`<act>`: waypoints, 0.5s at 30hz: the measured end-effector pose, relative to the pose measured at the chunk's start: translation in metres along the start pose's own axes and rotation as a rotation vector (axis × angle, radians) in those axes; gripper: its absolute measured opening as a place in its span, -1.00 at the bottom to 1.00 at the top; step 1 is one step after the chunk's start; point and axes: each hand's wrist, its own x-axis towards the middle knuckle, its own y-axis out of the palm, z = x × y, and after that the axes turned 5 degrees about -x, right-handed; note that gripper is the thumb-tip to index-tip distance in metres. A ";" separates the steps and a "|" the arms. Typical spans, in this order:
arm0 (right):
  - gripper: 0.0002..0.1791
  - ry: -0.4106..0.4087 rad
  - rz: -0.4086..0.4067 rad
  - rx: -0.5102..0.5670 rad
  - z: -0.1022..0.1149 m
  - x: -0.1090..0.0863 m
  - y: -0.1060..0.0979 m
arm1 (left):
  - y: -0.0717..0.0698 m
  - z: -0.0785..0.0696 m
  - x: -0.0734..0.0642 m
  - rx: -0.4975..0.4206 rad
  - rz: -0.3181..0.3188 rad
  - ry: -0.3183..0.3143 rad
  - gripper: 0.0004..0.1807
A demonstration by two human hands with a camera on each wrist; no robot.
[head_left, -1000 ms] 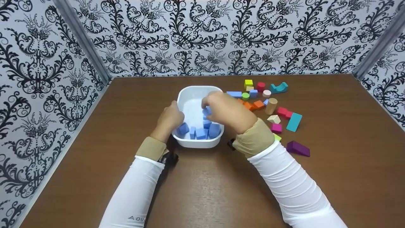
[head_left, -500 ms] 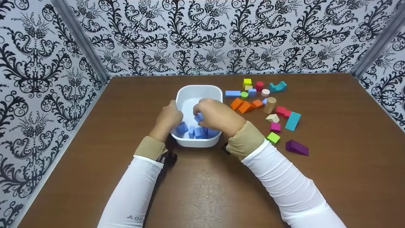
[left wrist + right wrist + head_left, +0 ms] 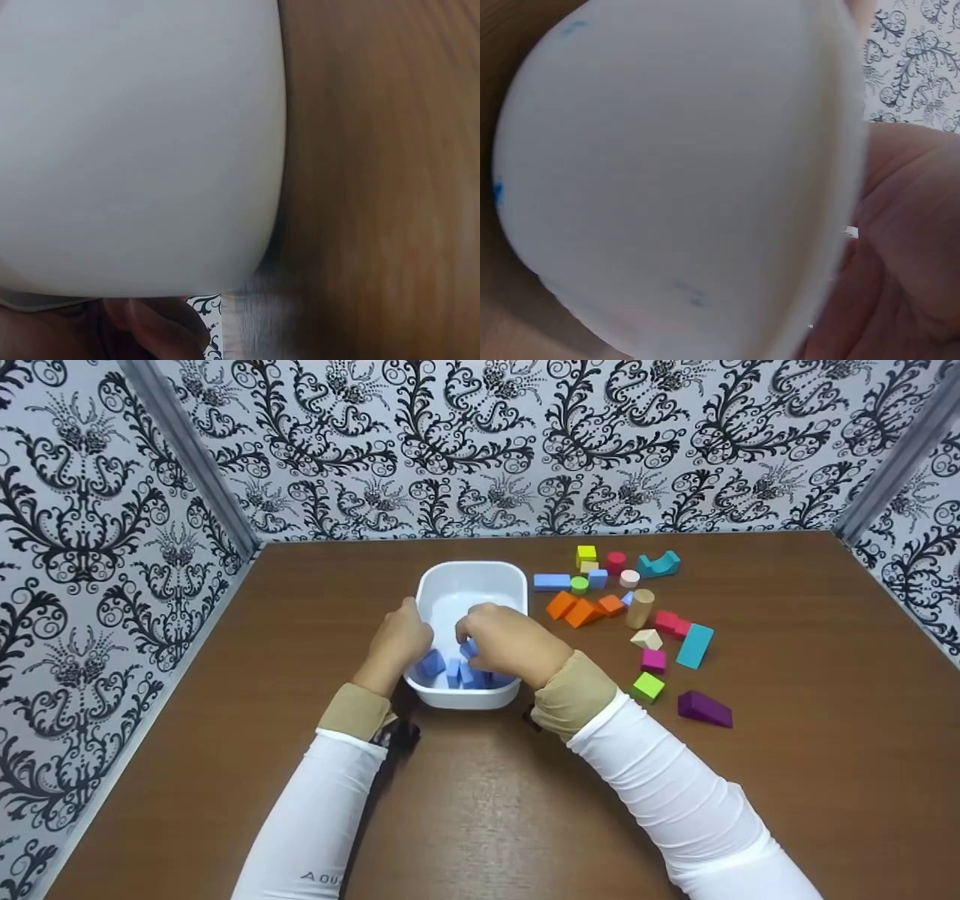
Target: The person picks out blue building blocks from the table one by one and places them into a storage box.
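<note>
A white plastic tub stands on the brown table, with several blue blocks gathered at its near end. My left hand grips the tub's left rim; in the left wrist view its curled fingers show under the tub's wall. Reaching over the right side, my right hand pinches a blue block inside the tub. In the right wrist view the tub's outer wall covers the fingertips, and only the palm side of the hand shows.
Right of the tub lie loose blocks: a blue bar, orange blocks, a wooden cylinder, a teal block, a lime cube and a purple wedge. A patterned wall borders the table's back.
My right hand has moved left and toward the near end of the tub with the blue block, now lower among the other blocks. The left hand keeps its place on the rim.
</note>
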 end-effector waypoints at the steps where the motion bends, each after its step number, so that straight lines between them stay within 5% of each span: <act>1: -0.72 0.005 0.000 0.004 0.000 0.000 0.001 | 0.000 0.000 0.000 -0.002 0.003 -0.004 -0.38; 15: -0.78 -0.106 -0.178 0.065 -0.010 0.014 0.023 | 0.000 0.001 0.001 -0.004 0.004 0.002 -0.33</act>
